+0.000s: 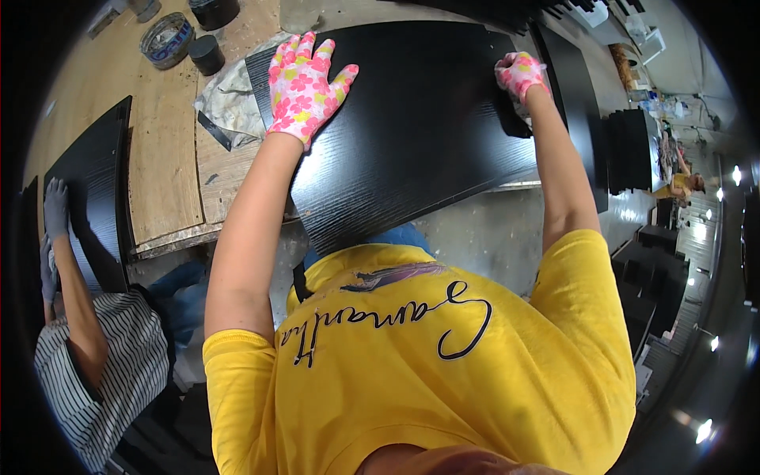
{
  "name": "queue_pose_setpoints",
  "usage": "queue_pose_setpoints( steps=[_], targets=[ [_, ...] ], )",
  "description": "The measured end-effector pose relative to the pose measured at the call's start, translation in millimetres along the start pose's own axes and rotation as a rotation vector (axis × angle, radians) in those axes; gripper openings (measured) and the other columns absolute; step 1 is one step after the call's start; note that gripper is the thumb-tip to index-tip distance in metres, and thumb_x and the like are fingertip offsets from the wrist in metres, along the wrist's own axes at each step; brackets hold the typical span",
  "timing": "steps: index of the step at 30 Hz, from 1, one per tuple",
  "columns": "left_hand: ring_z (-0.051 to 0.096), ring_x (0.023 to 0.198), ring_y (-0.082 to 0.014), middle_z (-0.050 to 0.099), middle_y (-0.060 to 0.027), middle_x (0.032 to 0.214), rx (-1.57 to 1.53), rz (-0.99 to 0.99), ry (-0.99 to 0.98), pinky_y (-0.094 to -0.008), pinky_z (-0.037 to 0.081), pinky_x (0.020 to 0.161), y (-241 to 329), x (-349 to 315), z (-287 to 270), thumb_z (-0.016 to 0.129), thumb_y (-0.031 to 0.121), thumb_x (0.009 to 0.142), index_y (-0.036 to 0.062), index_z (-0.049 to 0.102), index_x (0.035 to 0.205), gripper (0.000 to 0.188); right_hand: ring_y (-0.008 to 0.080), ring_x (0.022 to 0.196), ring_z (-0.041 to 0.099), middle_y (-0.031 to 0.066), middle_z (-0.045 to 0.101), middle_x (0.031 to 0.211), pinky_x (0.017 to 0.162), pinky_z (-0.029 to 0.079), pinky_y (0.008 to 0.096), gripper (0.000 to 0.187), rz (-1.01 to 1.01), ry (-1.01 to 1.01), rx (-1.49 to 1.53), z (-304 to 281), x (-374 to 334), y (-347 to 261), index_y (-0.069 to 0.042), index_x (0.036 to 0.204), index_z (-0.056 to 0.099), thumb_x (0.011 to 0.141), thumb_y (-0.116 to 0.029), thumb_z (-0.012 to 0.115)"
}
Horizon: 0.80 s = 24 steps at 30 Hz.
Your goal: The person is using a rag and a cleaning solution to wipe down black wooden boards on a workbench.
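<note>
A large glossy black panel [412, 119] with a fine wood-grain surface lies in front of me, its near edge jutting past the workbench toward my body. My left hand [305, 91], in a white glove with pink flowers, rests flat near the panel's far left edge, fingers spread. At the right end of the panel, my right hand [522, 75] wears the same kind of glove, its fingers curled closed. Something dark shows just below that fist, but what the fingers hold is hidden.
A crumpled whitish cloth [229, 103] lies left of the panel on the wooden workbench [162, 150]. Beyond it stand an open tin [166, 39] and a dark round container [207, 55]. Another black panel [582, 111] is at right. A co-worker's grey-gloved hand [56, 207] touches a black panel [99, 182] at left.
</note>
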<state>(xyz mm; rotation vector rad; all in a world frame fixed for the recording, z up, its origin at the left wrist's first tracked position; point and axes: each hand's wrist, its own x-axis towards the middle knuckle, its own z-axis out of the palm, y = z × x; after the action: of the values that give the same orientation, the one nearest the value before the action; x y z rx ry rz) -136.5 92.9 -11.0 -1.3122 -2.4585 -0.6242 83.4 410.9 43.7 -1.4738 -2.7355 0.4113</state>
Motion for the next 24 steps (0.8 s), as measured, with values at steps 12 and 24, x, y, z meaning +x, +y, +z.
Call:
queue_pose_setpoints(
  steps=[12,24],
  targets=[
    [0.040,0.133,-0.0314,0.049,-0.0152,0.139,0.021,-0.043,-0.029,-0.0417,0.027,0.112,2.0,0.3,-8.7,0.058,0.054,0.086,0.0126,0.059,0.128,0.059,0.0308,0.080,0.067,0.0158,0.068,0.083,0.069,0.053,0.0400,0.017,-0.318,0.094,-0.100,3.4,-60.2,-56.3,-0.008,0.084,0.069,0.080,-0.018,0.056],
    [0.043,0.131,-0.0250,0.049,-0.0156,0.139,-0.593,-0.531,0.146,-0.0353,0.030,0.110,4.6,-71.2,-68.9,0.063,0.026,0.093,0.0000,0.050,0.133,0.049,0.0343,0.089,0.064,0.0169,0.066,0.095,0.078,0.050,0.0475,0.025,-0.568,0.203,-0.080,44.0,-49.6,-43.4,-0.014,0.095,0.067,0.086,-0.028,0.049]
  ],
)
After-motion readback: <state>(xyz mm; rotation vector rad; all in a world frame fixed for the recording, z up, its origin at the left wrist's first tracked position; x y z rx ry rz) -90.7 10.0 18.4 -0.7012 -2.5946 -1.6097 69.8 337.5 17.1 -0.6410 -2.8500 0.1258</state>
